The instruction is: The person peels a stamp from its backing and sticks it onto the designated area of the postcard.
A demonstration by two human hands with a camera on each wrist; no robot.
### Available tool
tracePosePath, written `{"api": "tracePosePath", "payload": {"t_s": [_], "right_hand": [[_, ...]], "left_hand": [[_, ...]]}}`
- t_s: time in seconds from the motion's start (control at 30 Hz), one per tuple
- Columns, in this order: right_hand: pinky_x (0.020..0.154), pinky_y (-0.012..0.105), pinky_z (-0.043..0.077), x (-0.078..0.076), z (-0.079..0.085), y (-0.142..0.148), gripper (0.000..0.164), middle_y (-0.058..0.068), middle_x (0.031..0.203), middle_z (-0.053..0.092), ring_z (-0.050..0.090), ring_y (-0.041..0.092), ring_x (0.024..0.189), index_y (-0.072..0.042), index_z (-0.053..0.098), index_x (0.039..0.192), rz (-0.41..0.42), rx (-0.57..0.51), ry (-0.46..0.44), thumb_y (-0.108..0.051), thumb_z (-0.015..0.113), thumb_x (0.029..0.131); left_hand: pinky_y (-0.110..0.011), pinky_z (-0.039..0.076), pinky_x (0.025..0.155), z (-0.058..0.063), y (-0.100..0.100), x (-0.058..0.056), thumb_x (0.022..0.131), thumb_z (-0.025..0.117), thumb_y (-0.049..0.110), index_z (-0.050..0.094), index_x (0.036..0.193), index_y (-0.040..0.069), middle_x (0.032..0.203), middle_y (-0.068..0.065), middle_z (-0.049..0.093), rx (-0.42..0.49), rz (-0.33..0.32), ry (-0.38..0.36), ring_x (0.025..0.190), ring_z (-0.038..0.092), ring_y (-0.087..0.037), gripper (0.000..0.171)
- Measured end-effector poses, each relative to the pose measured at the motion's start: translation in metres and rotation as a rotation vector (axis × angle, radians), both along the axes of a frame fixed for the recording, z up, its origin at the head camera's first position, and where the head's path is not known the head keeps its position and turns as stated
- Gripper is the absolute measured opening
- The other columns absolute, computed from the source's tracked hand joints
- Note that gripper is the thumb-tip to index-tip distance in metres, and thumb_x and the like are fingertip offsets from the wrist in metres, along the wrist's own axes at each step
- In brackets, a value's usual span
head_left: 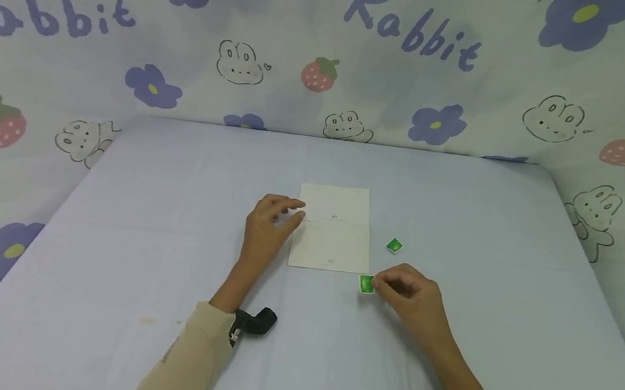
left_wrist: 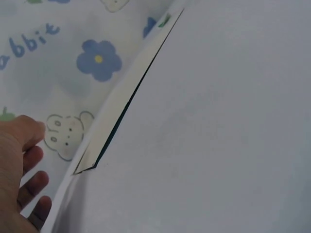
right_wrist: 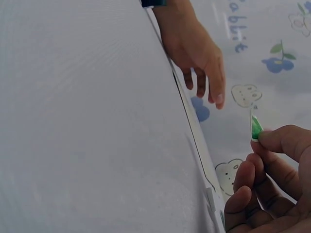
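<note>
My right hand pinches a small green square piece with a white border between thumb and index finger, just off the near right corner of a cream sheet. In the right wrist view, the green piece stands up from the fingertips, the other fingers curled below. The sheet lies flat with a crease across its middle and a small mark on each half. My left hand hovers at its left edge, fingers loosely bent and holding nothing. In the left wrist view, the left hand's fingers are spread apart.
Another green square piece lies on the white-covered table, to the right of the sheet. A printed cloth with rabbits, flowers and strawberries stands behind and at both sides. Black wrist cameras sit at both cuffs.
</note>
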State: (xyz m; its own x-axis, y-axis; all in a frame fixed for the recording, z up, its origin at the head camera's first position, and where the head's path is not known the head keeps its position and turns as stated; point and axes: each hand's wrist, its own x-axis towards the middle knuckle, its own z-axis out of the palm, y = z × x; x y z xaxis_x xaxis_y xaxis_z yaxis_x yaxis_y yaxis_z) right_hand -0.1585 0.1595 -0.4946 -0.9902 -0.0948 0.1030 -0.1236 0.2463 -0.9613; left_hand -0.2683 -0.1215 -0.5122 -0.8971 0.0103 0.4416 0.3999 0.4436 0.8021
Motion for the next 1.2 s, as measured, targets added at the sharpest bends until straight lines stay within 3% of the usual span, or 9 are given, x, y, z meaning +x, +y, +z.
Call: {"api": "tracePosePath", "payload": {"t_s": [0.17,0.4,0.67,0.93,1.07,1.2], "right_hand": [[0.076,0.022,0.053,0.000,0.003,-0.001,0.006,0.008,0.096,0.069,0.064,0.017,0.085,-0.005,0.075,0.094,-0.006,0.013,-0.011,-0.010,0.075,0.091],[0.077,0.024,0.054,-0.003,-0.004,0.001,0.007,0.003,0.095,0.069,0.065,0.020,0.086,-0.012,0.076,0.093,-0.009,0.008,0.005,-0.019,0.077,0.090],[0.077,0.022,0.054,-0.007,-0.003,0.002,0.007,0.006,0.096,0.069,0.064,0.017,0.086,-0.008,0.076,0.095,-0.011,0.016,0.031,-0.014,0.075,0.091],[0.075,0.017,0.051,-0.014,0.006,-0.003,0.004,0.013,0.097,0.067,0.060,0.013,0.086,0.003,0.073,0.093,-0.161,0.079,0.176,0.003,0.073,0.089],[0.075,0.017,0.050,-0.018,0.016,-0.006,0.005,0.015,0.097,0.065,0.059,0.013,0.086,0.006,0.072,0.093,-0.208,0.072,0.199,0.003,0.072,0.090],[0.075,0.017,0.049,-0.027,0.016,-0.005,0.005,0.014,0.096,0.065,0.058,0.012,0.086,0.006,0.072,0.093,-0.238,0.083,0.202,0.001,0.072,0.090]], "left_hand": [[-0.036,0.045,0.081,0.000,-0.002,-0.007,0.091,0.076,0.018,0.076,0.110,0.014,0.110,-0.001,0.063,-0.016,0.005,-0.016,0.099,0.056,-0.022,0.019],[-0.036,0.045,0.083,0.000,-0.005,-0.018,0.092,0.076,0.020,0.076,0.111,0.014,0.111,-0.001,0.062,-0.023,-0.002,-0.029,0.100,0.054,-0.020,0.020],[-0.038,0.045,0.086,0.002,-0.007,-0.020,0.091,0.077,0.019,0.076,0.111,0.011,0.112,-0.002,0.061,-0.064,-0.018,-0.093,0.101,0.053,-0.021,0.022],[-0.037,0.046,0.092,-0.001,-0.006,-0.023,0.089,0.079,0.015,0.077,0.108,0.009,0.109,-0.005,0.062,-0.168,-0.004,-0.149,0.105,0.055,-0.022,0.020],[-0.039,0.045,0.093,-0.002,-0.006,-0.023,0.088,0.079,0.014,0.077,0.106,0.009,0.109,-0.006,0.062,-0.198,0.004,-0.157,0.106,0.054,-0.025,0.019],[-0.040,0.044,0.092,-0.004,-0.005,-0.023,0.088,0.079,0.014,0.077,0.106,0.008,0.110,-0.007,0.062,-0.211,0.000,-0.164,0.106,0.053,-0.026,0.019]]}}
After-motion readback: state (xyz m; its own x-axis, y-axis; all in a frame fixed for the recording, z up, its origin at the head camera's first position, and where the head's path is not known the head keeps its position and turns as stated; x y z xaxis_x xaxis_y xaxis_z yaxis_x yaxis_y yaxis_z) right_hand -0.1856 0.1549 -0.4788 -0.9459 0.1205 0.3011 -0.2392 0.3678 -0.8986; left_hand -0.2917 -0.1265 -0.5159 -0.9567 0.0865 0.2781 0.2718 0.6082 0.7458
